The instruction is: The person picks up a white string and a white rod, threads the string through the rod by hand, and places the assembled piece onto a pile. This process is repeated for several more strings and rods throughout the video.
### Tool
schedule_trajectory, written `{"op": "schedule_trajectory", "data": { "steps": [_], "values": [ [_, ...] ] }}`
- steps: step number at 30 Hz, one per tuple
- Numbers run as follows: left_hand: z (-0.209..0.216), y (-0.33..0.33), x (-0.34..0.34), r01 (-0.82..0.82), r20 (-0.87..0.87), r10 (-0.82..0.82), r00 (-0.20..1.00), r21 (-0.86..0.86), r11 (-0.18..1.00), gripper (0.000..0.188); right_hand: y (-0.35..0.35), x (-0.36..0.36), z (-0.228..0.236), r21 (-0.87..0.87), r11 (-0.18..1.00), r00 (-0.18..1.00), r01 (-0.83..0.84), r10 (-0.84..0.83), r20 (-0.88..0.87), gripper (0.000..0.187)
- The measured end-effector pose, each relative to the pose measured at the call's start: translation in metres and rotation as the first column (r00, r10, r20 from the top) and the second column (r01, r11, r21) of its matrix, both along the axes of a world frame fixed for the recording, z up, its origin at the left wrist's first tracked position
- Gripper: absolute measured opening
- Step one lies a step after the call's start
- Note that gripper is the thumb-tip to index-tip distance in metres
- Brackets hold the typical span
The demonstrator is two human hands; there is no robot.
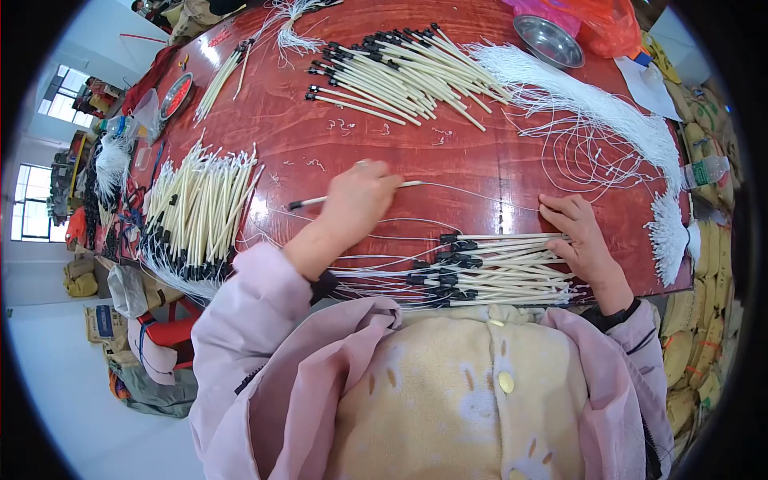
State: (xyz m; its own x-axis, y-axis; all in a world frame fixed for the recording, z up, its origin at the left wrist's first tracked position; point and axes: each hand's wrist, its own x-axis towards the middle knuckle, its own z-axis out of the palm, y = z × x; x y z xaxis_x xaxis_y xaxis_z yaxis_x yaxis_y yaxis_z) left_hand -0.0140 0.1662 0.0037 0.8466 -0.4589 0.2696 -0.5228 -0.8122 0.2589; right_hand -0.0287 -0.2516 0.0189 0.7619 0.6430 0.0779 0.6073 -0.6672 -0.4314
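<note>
My left hand [362, 196] is closed around a thin cream stick [410, 184] with a black tip, held level above the red table. From the stick's right end a white cord [472, 193] runs across to my right hand [578, 238]. The cord ends at the fingertips there, pinched between the fingers, while the thumb stands apart. Just below both hands lies a bundle of similar sticks [512, 268], black tips to the left. White cords trail leftward from those tips, and the thumb of my right hand is over the bundle's right ends.
A pile of corded sticks [204, 212] lies at the left, another stick pile [392, 72] at the far middle. White cords [592, 100] spread along the right. A metal bowl [550, 42] stands far right; a bowl of red bits [177, 96] stands far left. Sacks [692, 336] line the right.
</note>
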Motion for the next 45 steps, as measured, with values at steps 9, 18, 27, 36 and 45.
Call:
{"op": "schedule_trajectory", "data": {
  "steps": [9, 18, 27, 36, 45],
  "values": [
    [-0.004, -0.132, 0.015, 0.332, 0.049, -0.342, 0.938, 0.151, 0.931, 0.018, 0.053, 0.021, -0.014, -0.003, 0.995, 0.982, -0.103, 0.103, 0.16, 0.077],
    [0.031, -0.006, -0.019, -0.421, -0.038, 0.425, 0.904, 0.08, 0.903, 0.033, 0.064, 0.047, 0.002, 0.025, 0.998, 0.973, -0.054, 0.047, 0.226, 0.052],
    [-0.014, 0.016, -0.023, -0.33, -0.165, 0.33, 0.929, 0.025, 0.944, 0.015, 0.113, 0.062, -0.022, 0.048, 0.987, 0.896, -0.152, 0.117, 0.429, 0.015],
    [0.047, 0.135, -0.057, -0.537, 0.033, 0.546, 0.837, -0.141, 0.832, 0.01, 0.042, 0.014, 0.056, 0.148, 0.983, 0.964, -0.11, 0.069, 0.255, 0.017],
    [0.057, 0.16, -0.131, -0.533, 0.087, 0.53, 0.844, 0.256, 0.806, 0.02, -0.002, -0.03, 0.05, 0.164, 0.985, 0.999, -0.043, 0.037, 0.036, 0.022]
  ]
}}
